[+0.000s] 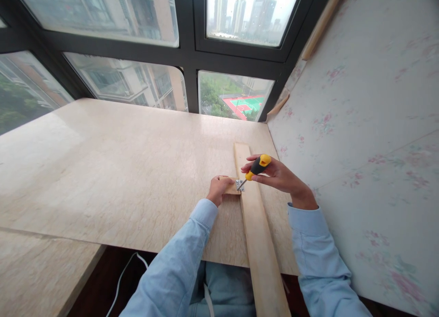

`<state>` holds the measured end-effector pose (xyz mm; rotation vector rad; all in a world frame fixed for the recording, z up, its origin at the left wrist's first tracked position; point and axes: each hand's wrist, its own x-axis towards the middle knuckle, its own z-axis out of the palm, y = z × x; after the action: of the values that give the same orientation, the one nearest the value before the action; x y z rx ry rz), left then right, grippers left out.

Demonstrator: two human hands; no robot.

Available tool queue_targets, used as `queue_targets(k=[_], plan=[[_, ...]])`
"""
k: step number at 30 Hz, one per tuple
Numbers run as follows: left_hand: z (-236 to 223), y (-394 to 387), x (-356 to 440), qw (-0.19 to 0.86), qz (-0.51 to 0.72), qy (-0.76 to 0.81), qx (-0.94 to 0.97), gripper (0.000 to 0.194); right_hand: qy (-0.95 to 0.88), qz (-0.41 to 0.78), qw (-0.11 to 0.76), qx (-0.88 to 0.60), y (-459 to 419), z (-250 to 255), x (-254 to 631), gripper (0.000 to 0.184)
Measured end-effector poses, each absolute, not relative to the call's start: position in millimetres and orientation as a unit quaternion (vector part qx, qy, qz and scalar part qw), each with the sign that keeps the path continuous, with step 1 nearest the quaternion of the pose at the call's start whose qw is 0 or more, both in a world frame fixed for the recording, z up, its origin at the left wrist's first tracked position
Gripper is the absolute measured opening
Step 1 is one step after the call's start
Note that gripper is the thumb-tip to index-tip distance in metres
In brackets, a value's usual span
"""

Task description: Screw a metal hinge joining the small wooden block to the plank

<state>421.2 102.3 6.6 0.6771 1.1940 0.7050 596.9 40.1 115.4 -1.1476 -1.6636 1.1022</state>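
My right hand (279, 175) is closed around a screwdriver (258, 166) with a black and yellow handle, its tip resting on a small metal bracket (240, 185). The bracket sits where a short wooden block (232, 188) meets a long wooden plank (258, 225). My left hand (218, 189) is closed on the short block, pressing it against the plank's left side. The plank runs from the far part of the marble table (120, 171) past its near edge towards me.
A wall with floral wallpaper (370, 139) rises close on the right. Dark-framed windows (188, 56) stand behind the table. A white cable (120, 280) hangs below the near edge. A second marble surface (37, 271) lies at the lower left.
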Motion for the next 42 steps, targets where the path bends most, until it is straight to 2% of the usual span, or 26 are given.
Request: queue_targets(k=[5,7,9,18,22,27,30,33,36,40,42], plan=[[10.3,101.9,422.5,0.713,0.315,0.556,0.289,0.031,-0.661,0.295,0.431,-0.539,46.3,113.1,589.1,0.061],[11.7,101.2,422.5,0.713,0.316,0.556,0.288,0.030,-0.660,0.217,0.443,-0.567,50.6,109.3,583.8,0.061],[12.3,100.7,422.3,0.713,0.316,0.555,0.291,0.029,-0.664,0.188,0.449,-0.568,53.9,104.8,579.8,0.059],[6.1,102.2,422.7,0.711,0.319,0.550,0.299,0.031,-0.675,0.438,0.389,-0.448,52.7,102.3,595.0,0.039],[5.2,102.4,423.6,0.708,0.323,0.552,0.300,0.029,-0.660,0.464,0.387,-0.446,50.0,107.3,600.7,0.042],[6.4,101.8,423.8,0.712,0.326,0.546,0.298,0.027,-0.657,0.281,0.412,-0.566,58.3,99.8,591.0,0.053],[6.7,101.2,423.1,0.714,0.329,0.543,0.296,0.027,-0.653,0.213,0.408,-0.602,64.8,93.4,584.6,0.052],[6.4,100.8,422.4,0.717,0.332,0.535,0.300,0.026,-0.665,0.257,0.431,-0.553,65.7,93.0,583.6,0.045],[6.2,100.7,422.1,0.716,0.336,0.535,0.299,0.028,-0.668,0.355,0.449,-0.476,60.9,97.4,589.1,0.039],[6.3,100.7,422.2,0.715,0.338,0.537,0.293,0.028,-0.663,0.483,0.400,-0.410,52.7,102.1,600.4,0.057],[5.9,100.7,422.3,0.719,0.338,0.532,0.294,0.027,-0.658,0.500,0.383,-0.413,51.3,102.4,603.1,0.057]])
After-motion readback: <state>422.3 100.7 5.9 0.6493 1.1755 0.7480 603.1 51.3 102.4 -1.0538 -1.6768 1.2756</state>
